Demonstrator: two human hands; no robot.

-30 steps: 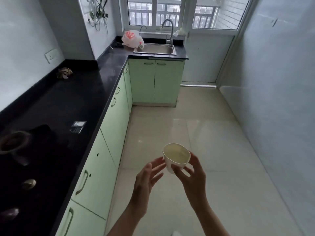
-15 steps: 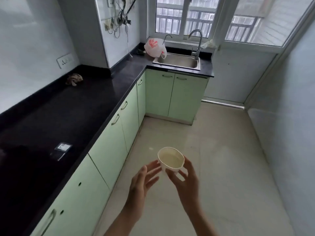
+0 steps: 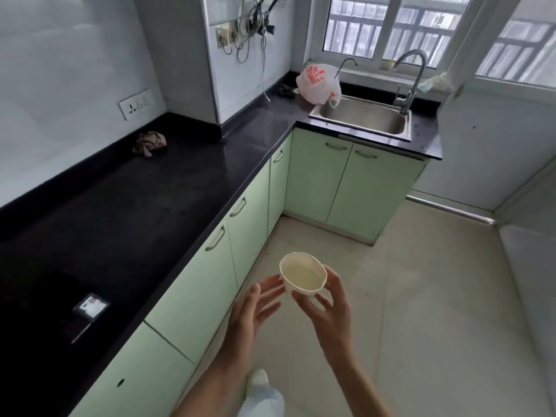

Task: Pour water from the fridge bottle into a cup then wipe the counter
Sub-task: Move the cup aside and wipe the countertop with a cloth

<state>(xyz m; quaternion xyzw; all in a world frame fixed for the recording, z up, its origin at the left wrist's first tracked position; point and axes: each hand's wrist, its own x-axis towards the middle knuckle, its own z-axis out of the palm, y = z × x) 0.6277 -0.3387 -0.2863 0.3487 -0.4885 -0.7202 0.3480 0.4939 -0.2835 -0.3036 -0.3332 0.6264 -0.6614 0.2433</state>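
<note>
A white paper cup [image 3: 303, 273] with water in it is held over the floor in front of me. My right hand [image 3: 329, 308] holds it from the right, fingers and thumb curled round its wall. My left hand [image 3: 254, 310] is beside the cup on the left, fingers spread and straight, fingertips close to the cup's side. The black counter [image 3: 144, 206] runs along the left wall. A crumpled brown rag [image 3: 149, 142] lies on it near the wall. No bottle is in view.
Green cabinets [image 3: 210, 266] stand under the counter. A steel sink [image 3: 365, 118] with a tap [image 3: 409, 79] sits at the far end, a white plastic bag [image 3: 319, 82] beside it. A small shiny object [image 3: 90, 307] lies on the counter near me. Tiled floor [image 3: 421, 296] stretches to the right.
I have walked forward along the counter toward the sink, and the stove has left the view. Both hands keep the same pose around the cup.
</note>
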